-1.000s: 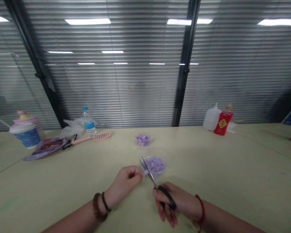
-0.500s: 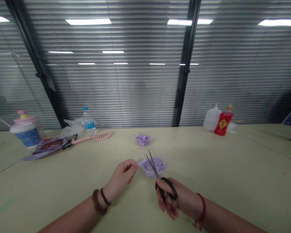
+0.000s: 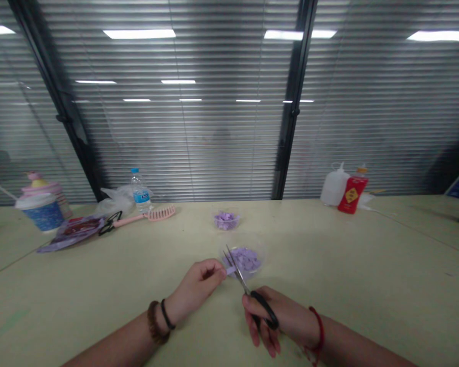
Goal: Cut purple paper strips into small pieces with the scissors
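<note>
Grey slatted blinds [image 3: 222, 153] are seen behind a pale yellow-green tabletop [image 3: 336, 275]. By the left hand [image 3: 199, 281], thumb and fingers pinched together, a thin light-purple strip [image 3: 230, 270] is held, its free end set between the slightly parted blades of black-handled metal scissors [image 3: 258, 297]. Their handles are gripped by the right hand [image 3: 281, 306], lower fingers loosely extended. Near the blades, light-purple pieces [image 3: 245, 259] are contained in a round, clear plastic bowl [image 3: 263, 252].

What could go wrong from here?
The left hand pinches a thin pale purple strip close to the open, black-handled metal scissors in the right hand, so a fingertip might get nicked.
The strip sits near the front left edge of the round clear plastic bowl of purple pieces, so an offcut could land outside.
</note>
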Tool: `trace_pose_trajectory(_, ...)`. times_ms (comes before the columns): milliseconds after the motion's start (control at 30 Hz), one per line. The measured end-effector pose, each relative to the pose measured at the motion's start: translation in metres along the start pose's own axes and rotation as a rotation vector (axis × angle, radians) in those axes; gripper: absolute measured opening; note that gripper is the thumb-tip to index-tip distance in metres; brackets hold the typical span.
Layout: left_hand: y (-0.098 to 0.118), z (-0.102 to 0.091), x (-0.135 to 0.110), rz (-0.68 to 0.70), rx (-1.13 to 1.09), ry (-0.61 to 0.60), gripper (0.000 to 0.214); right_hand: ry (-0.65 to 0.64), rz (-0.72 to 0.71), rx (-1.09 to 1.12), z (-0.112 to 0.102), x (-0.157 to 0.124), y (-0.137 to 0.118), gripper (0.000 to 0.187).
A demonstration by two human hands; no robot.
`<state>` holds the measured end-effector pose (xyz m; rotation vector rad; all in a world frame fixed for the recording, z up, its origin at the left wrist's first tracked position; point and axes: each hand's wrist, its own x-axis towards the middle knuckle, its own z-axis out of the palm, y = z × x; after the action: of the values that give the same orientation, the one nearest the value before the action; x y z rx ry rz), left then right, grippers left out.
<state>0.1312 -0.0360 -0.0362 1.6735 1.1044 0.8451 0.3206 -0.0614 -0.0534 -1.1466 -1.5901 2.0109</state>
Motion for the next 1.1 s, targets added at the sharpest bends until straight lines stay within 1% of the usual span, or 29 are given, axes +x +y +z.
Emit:
trace_pose_trajectory(200, 0.002, -0.002, 0.001, -0.030, 0.002, 0.001, 0.030, 0.042, 0.002, 0.017, 0.001, 0.001, 0.001, 0.063)
trace_pose_trajectory(300, 0.001, -0.004, 0.003, -0.048, 0.006, 0.007, 0.030, 0.089, -0.011, 0.020, 0.001, 0.002, 0.001, 0.063)
trace_pose_trajectory(433, -0.001, -0.007, 0.005, -0.048, 0.000, 0.073, 0.031, 0.173, -0.054, -0.006, -0.001, 0.001, -0.001, 0.059)
trace_pose_trajectory(500, -0.001, -0.008, 0.005, -0.040, -0.014, 0.115, 0.031, 0.187, -0.075, 0.025, -0.002, 0.001, -0.001, 0.059)
trace_pose_trajectory(567, -0.002, -0.008, 0.006, -0.032, -0.026, 0.156, 0.030, 0.154, -0.076, 0.060, -0.003, 0.001, 0.000, 0.060)
trace_pose_trajectory(667, -0.002, -0.006, 0.005, -0.018, -0.026, 0.208, 0.031, 0.050, -0.057, 0.059, -0.001, 0.000, 0.001, 0.061)
trace_pose_trajectory(767, -0.003, -0.001, 0.002, -0.011, -0.007, 0.210, 0.031, -0.012, -0.038, 0.033, 0.001, 0.000, 0.002, 0.059)
trace_pose_trajectory(933, -0.005, 0.005, 0.000, -0.020, 0.012, 0.129, 0.029, -0.002, -0.041, 0.019, 0.002, 0.002, 0.002, 0.060)
trace_pose_trajectory(1100, -0.007, 0.005, 0.002, -0.010, 0.010, 0.110, 0.027, 0.001, -0.023, 0.015, 0.002, 0.002, 0.002, 0.060)
